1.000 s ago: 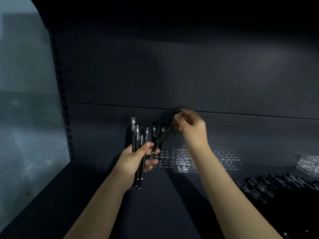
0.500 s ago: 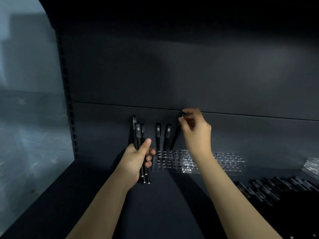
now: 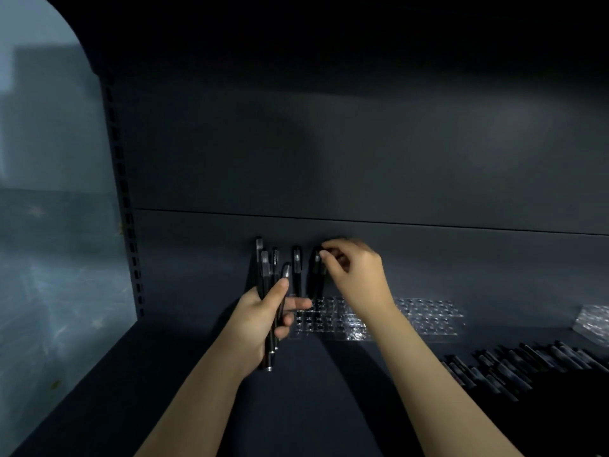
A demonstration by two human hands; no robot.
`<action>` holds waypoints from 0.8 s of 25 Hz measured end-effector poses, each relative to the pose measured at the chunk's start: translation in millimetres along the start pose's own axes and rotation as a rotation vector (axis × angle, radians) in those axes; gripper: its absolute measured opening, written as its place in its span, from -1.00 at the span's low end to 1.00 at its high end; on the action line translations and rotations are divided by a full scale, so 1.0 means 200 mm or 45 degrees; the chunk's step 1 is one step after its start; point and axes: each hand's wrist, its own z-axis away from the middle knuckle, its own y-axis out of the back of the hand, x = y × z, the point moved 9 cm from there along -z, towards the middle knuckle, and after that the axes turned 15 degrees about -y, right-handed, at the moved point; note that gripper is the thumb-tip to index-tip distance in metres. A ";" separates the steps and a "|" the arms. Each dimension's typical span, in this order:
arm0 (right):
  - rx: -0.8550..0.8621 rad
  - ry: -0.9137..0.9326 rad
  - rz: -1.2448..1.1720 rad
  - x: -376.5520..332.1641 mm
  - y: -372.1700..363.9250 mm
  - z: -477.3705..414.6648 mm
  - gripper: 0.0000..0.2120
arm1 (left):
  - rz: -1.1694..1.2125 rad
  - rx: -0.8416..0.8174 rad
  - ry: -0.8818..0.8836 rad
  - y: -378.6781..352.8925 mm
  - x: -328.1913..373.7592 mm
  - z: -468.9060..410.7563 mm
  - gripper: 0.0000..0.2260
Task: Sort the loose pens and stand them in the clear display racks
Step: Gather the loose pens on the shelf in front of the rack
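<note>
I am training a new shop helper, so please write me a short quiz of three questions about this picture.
1. True or false: the left hand holds only one pen.
2. Where do the loose pens lie? A: on the shelf, right of the clear rack. B: left of it. C: on top of it.
3. Fill in: the right hand pinches the top of a pen standing in the ____.
Key: 1 false, it holds several pens. 2 A. 3 rack.
</note>
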 end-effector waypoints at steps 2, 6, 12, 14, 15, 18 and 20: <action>-0.030 -0.014 -0.053 -0.02 0.00 0.00 -0.80 | 0.045 0.006 -0.026 -0.01 0.01 0.00 -0.90; -0.144 -0.079 -0.261 -0.07 -0.01 0.00 -0.91 | 0.121 0.024 -0.112 0.00 0.04 -0.01 -0.97; -0.716 -0.417 -0.781 -0.06 -0.17 0.06 -0.90 | 0.190 -0.042 -0.142 -0.05 0.05 0.01 -0.87; -0.591 -0.481 -0.912 -0.03 -0.12 0.02 -0.89 | 0.143 -0.046 -0.120 -0.05 0.04 0.02 -0.86; -0.448 -0.488 -0.939 0.00 -0.05 -0.02 -0.88 | 0.082 -0.038 -0.096 -0.04 0.03 0.02 -0.85; 0.035 -0.368 -0.707 0.10 0.19 -0.11 -0.81 | -0.136 -0.015 -0.027 0.01 -0.01 0.02 -0.82; 0.159 -0.303 -0.566 0.11 0.26 -0.11 -0.81 | -0.111 0.012 -0.003 0.01 -0.03 0.01 -0.78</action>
